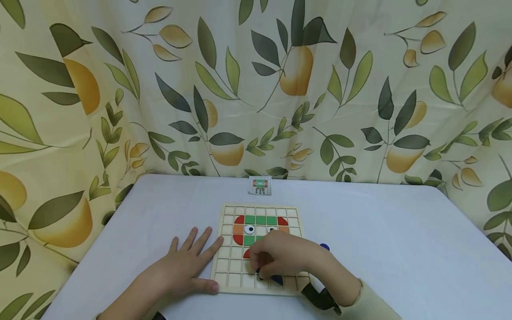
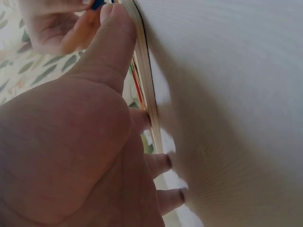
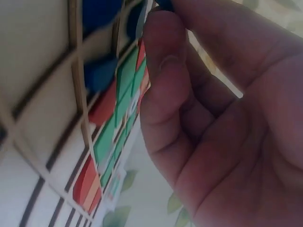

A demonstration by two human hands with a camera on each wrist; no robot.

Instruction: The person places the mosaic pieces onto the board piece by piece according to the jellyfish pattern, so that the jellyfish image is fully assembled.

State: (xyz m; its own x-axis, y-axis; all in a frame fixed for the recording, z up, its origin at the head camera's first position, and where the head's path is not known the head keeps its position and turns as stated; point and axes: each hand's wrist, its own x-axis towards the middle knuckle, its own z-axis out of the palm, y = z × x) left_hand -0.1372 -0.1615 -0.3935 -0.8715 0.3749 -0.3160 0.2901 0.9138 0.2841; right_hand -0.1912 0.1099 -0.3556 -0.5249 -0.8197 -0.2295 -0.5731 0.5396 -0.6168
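Observation:
A wooden grid board (image 1: 221,279) lies on the table, with green pieces (image 1: 261,220), red pieces (image 1: 239,240) and white eye pieces (image 1: 250,229) set in its squares. My left hand (image 1: 182,269) is spread flat at the board's left side, thumb and index fingertip touching its edge. Over the lower middle squares, my right hand (image 1: 284,253) pinches a small blue piece (image 3: 164,4) between thumb and fingers. A dark blue piece (image 1: 277,279) sits in a lower square beside that hand. The right hand hides part of the pattern.
Behind the board lies a small picture card (image 1: 259,185) with a similar coloured figure. Another blue piece (image 1: 325,246) shows on the table past my right wrist. A patterned curtain (image 1: 256,111) hangs along the table's back edge.

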